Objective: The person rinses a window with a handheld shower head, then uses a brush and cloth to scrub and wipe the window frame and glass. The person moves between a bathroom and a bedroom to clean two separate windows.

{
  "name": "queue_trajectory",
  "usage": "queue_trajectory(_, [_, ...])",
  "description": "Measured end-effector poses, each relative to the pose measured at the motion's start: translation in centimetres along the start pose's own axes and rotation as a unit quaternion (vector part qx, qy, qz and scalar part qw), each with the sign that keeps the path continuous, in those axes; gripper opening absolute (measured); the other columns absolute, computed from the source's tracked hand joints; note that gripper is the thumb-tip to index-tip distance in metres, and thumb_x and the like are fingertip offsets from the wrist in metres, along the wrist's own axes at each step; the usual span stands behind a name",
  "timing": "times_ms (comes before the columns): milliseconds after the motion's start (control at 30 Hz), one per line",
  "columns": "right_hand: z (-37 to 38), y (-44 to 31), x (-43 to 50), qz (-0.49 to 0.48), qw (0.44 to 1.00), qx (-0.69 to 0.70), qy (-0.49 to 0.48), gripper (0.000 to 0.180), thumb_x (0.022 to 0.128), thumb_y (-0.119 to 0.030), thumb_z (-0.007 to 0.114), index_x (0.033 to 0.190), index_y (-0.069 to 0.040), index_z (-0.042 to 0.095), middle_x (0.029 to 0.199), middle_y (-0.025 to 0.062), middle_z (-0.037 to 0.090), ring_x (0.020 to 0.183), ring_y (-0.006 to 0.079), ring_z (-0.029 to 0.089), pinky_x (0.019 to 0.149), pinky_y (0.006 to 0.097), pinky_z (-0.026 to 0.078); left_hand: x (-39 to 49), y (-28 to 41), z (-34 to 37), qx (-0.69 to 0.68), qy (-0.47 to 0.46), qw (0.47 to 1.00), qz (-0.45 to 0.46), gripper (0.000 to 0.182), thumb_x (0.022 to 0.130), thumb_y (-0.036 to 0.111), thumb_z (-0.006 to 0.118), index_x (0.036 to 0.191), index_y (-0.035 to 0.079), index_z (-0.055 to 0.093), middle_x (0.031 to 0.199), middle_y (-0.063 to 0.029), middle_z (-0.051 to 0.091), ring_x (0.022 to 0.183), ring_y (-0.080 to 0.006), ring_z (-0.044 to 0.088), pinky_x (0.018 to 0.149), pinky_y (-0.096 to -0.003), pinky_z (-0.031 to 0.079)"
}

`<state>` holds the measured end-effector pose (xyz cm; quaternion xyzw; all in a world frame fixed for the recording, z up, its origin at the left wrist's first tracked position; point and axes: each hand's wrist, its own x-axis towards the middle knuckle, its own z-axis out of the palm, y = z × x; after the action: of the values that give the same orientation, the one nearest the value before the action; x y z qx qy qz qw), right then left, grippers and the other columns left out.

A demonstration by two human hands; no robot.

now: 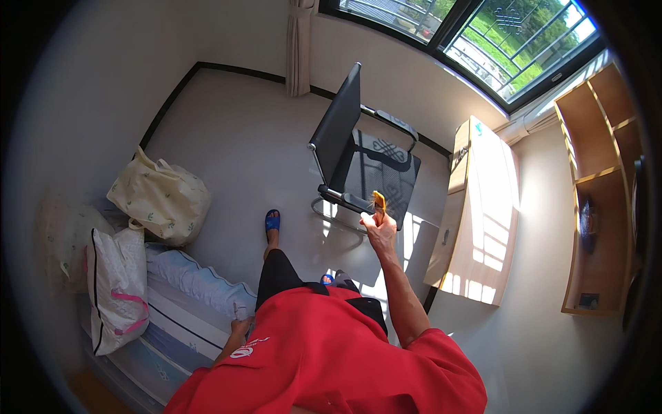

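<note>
A small brush with yellowish bristles point(379, 200) points up from my right hand point(381, 230), which is closed around its handle. Behind the brush, from this view, lie the seat and armrest of a black office chair point(336, 137). My left hand point(241, 327) is low at my left side, beside the edge of a bed with a striped cover point(178, 327). Something pale and translucent shows at its fingers, too unclear to name. A rumpled white and light-blue quilt point(199, 279) lies along the bed's edge.
Stuffed cream fabric bags point(161, 199) and a white zippered bag with pink handles point(120, 290) stand at the left. To the right are a light wood cabinet point(486, 222) and open wooden shelves point(597, 207). A barred window point(517, 46) and a curtain point(299, 52) are ahead.
</note>
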<state>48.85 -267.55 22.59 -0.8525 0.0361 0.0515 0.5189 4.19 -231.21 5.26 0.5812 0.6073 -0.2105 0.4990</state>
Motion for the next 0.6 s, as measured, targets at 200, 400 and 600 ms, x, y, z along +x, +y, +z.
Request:
queue_trajectory(200, [10.0,-6.3,12.0,0.009,0.991,0.036,0.127,0.03,0.085,-0.021,0.084,0.082,0.0,0.062,0.067,0.0048,0.061,0.062,0.0159,0.056,0.064,0.035,0.049,11.5,19.3,-7.3,0.092,0.035,0.995,0.026,0.067,0.068,0.028,0.093,0.117,-0.011,0.069,0.105,-0.0199,0.075,0.089,-0.0285,0.072,0.073,-0.0437,0.056])
queue_trajectory(400, [15.2,-12.0,22.5,-0.11,0.973,-0.037,0.2,0.037,0.08,-0.019,0.092,0.095,0.004,0.066,0.084,0.0045,0.051,0.067,0.0151,0.047,0.061,0.0323,0.042,24.3,44.6,-16.5,0.043,0.071,0.964,0.251,0.051,0.076,0.032,0.09,0.109,-0.003,0.071,0.094,-0.0107,0.073,0.081,-0.0262,0.071,0.076,-0.0418,0.057])
queue_trajectory(600, [18.1,-14.3,29.7,-0.059,0.963,-0.142,0.22,0.054,0.07,-0.035,0.097,0.097,0.0,0.067,0.118,0.0081,0.058,0.097,0.0297,0.067,0.078,0.0412,0.057,27.3,67.6,-14.3,0.044,0.043,0.965,0.255,0.047,0.077,0.027,0.089,0.11,0.001,0.068,0.093,-0.0095,0.072,0.08,-0.0237,0.07,0.074,-0.0391,0.056])
